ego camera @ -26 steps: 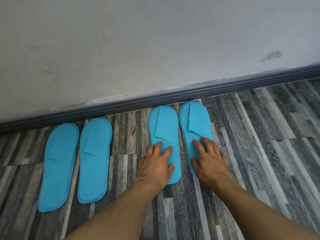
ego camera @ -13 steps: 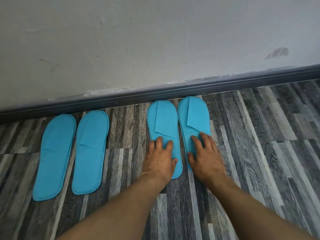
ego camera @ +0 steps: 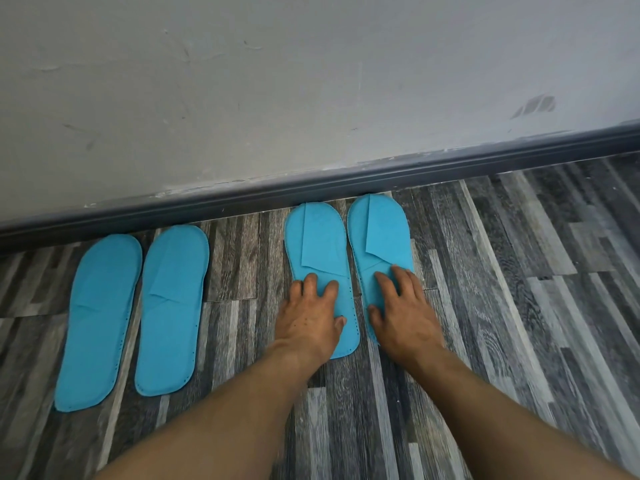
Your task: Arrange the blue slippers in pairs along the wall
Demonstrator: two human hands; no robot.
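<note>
pressing flat blue felt-like slippers (ego camera: 320,237) on woodgrain floor (ego camera: 519,271).

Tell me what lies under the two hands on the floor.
The left hand presses flat on one blue slipper and the right hand on its partner. Both heel ends are partly covered; the wood-look floor beneath cannot be seen.

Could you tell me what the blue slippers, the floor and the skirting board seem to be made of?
The blue slippers look like thin matte non-woven fabric: flat, creased, with stitch holes along the edges. The floor looks like grey wood-grain laminate or vinyl planks; which one is unclear. The skirting board appears smooth, dark grey, with a slight sheen, perhaps painted wood or plastic.
</note>
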